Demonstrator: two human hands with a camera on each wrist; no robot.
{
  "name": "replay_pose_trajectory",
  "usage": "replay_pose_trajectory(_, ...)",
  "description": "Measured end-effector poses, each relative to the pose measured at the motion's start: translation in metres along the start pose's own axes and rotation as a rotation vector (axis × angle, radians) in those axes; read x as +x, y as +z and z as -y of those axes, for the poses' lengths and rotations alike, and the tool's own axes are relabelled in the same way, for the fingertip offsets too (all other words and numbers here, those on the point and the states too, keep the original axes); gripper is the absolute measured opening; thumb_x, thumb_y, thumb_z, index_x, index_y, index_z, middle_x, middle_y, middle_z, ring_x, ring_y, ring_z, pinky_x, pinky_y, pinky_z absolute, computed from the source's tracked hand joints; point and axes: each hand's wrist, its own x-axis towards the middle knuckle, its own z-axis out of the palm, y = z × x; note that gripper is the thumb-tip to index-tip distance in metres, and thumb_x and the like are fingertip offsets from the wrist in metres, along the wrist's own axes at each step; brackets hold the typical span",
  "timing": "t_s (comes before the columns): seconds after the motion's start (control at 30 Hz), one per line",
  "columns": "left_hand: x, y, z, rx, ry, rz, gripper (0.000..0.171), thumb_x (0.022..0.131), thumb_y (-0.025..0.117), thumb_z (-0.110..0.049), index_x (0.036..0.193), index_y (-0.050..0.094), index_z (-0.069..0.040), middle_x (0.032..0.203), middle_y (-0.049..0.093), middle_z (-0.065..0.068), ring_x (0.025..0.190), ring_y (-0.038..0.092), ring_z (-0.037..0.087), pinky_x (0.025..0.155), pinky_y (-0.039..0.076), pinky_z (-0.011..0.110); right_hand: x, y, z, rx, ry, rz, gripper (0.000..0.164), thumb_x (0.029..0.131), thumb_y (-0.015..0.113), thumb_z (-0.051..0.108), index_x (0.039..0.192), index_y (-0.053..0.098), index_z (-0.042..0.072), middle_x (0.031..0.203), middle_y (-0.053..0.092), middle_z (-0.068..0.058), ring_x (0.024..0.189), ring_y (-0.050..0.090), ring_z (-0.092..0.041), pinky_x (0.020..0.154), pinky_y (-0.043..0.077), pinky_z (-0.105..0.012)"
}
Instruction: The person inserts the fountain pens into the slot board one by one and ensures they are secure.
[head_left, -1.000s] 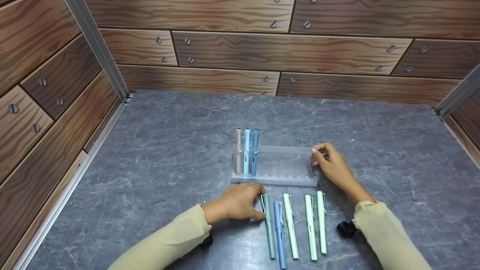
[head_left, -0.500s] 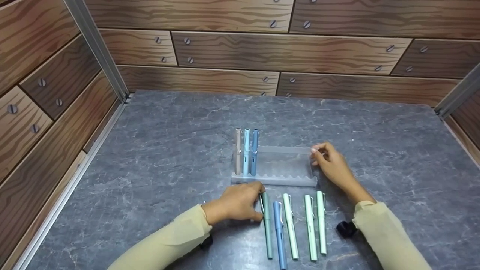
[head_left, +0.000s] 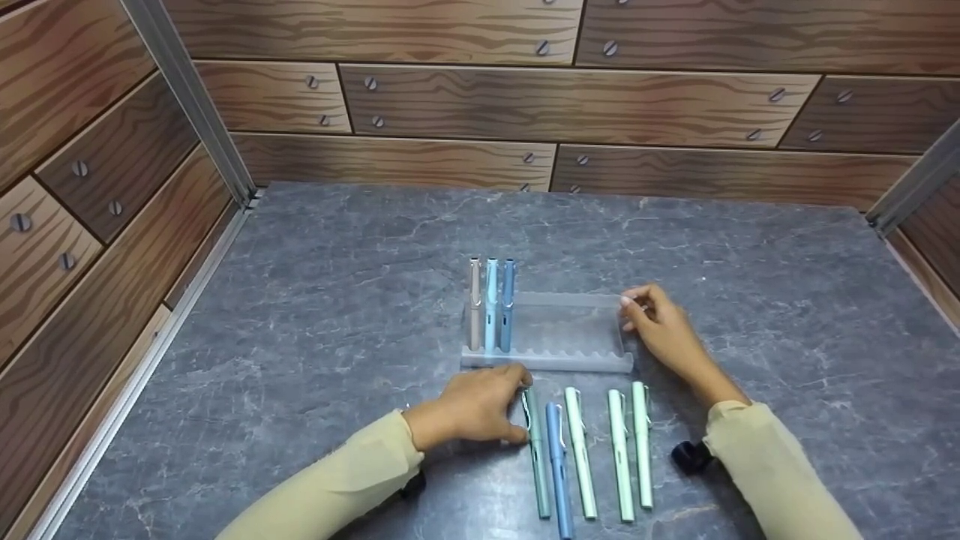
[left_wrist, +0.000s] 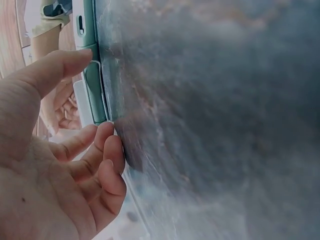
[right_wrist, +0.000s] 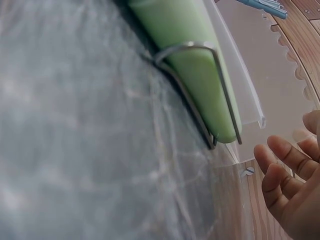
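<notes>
In the head view my left hand (head_left: 480, 405) has thumb and fingertips at the capped end of a dark green pen (head_left: 537, 457) lying on the table. The left wrist view shows the thumb against that pen (left_wrist: 91, 30) and curved fingers at its cap end. My right hand (head_left: 664, 322) pinches the right edge of a clear plastic pen rack (head_left: 570, 326). Three pens stand in its left slots: a brown pen (head_left: 475, 315), a light blue pen (head_left: 491, 307) and a darker blue pen (head_left: 508, 315).
Right of the dark green pen lie a blue pen (head_left: 559, 472) and three pale green pens, one the middle pale green pen (head_left: 620, 457). Wood-patterned panels (head_left: 450, 97) wall the grey marbled table (head_left: 337, 300) at the back and sides.
The dark green pen's lower end swings slightly left, then back right, under my left hand. My right hand and the rack stay put; the head view shifts slightly.
</notes>
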Motion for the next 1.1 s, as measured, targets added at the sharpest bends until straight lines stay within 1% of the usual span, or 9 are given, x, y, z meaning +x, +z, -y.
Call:
replay_pose_trajectory(0.2, -0.0002, -0.0011, -0.0009, 0.04, 0.003, 0.006, 0.059, 0.075, 0.078, -0.045, 0.121, 0.052, -0.021, 0.114, 0.063, -0.002, 0.096, 0.061, 0.016, 0.071, 0.048, 0.031, -0.001, -0.0003, 0.0026, 0.006, 0.005, -0.002, 0.028, 0.101, 0.049, 0.022, 0.114, 0.052, -0.002, 0.099, 0.064, -0.021, 0.075, 0.064, -0.011, 0.073, 0.052, -0.02)
replay_pose_trajectory(0.4, 0.0012, -0.0011, -0.002, 0.024, -0.013, 0.013, 0.058, 0.075, 0.078, -0.043, 0.12, 0.052, -0.02, 0.107, 0.063, -0.002, 0.089, 0.059, 0.015, 0.068, 0.047, 0.031, -0.001, -0.0003, 0.0031, 0.013, 0.014, -0.006, 0.028, 0.101, 0.049, 0.022, 0.115, 0.052, -0.002, 0.101, 0.064, -0.023, 0.074, 0.063, -0.009, 0.071, 0.052, -0.019)
replay_pose_trajectory(0.6, 0.0027, -0.0005, -0.0018, 0.018, -0.025, 0.018, 0.058, 0.074, 0.078, -0.043, 0.121, 0.053, -0.018, 0.104, 0.061, -0.003, 0.087, 0.057, 0.014, 0.07, 0.046, 0.031, 0.0006, -0.0002, 0.0028, -0.011, 0.024, 0.003, 0.027, 0.102, 0.046, 0.017, 0.115, 0.05, -0.006, 0.102, 0.063, -0.027, 0.074, 0.063, -0.01, 0.072, 0.053, -0.021)
replay_pose_trajectory(0.67, 0.0032, -0.0003, -0.0013, 0.014, -0.023, 0.015, 0.058, 0.074, 0.079, -0.042, 0.12, 0.053, -0.017, 0.102, 0.06, -0.003, 0.085, 0.056, 0.014, 0.068, 0.045, 0.031, 0.0006, -0.0004, 0.0039, -0.018, 0.021, 0.004, 0.027, 0.102, 0.046, 0.016, 0.115, 0.05, -0.007, 0.102, 0.062, -0.028, 0.073, 0.063, -0.01, 0.072, 0.053, -0.021)
replay_pose_trajectory(0.83, 0.0033, -0.0003, 0.0, 0.012, -0.012, 0.003, 0.056, 0.073, 0.079, -0.04, 0.116, 0.054, -0.016, 0.094, 0.06, -0.004, 0.08, 0.054, 0.013, 0.066, 0.044, 0.03, 0.0004, -0.0001, 0.0041, -0.005, 0.016, 0.001, 0.029, 0.102, 0.047, 0.021, 0.116, 0.051, -0.004, 0.103, 0.064, -0.026, 0.073, 0.062, -0.008, 0.071, 0.052, -0.02)
replay_pose_trajectory(0.93, 0.0027, -0.0001, 0.0008, 0.001, -0.004, -0.003, 0.056, 0.072, 0.08, -0.039, 0.115, 0.054, -0.016, 0.089, 0.058, -0.006, 0.076, 0.053, 0.012, 0.063, 0.043, 0.028, -0.0003, -0.0002, 0.0045, 0.011, 0.011, -0.001, 0.03, 0.101, 0.048, 0.023, 0.116, 0.051, -0.003, 0.103, 0.065, -0.025, 0.074, 0.062, -0.007, 0.072, 0.052, -0.02)
replay_pose_trajectory(1.1, 0.0015, 0.0006, 0.0023, -0.069, 0.007, -0.013, 0.06, 0.072, 0.08, -0.034, 0.121, 0.05, -0.016, 0.082, 0.055, -0.01, 0.068, 0.05, 0.008, 0.056, 0.04, 0.024, -0.0008, -0.0003, 0.0024, 0.003, 0.008, -0.003, 0.029, 0.102, 0.048, 0.023, 0.116, 0.051, -0.002, 0.101, 0.064, -0.023, 0.074, 0.062, -0.007, 0.071, 0.052, -0.02)
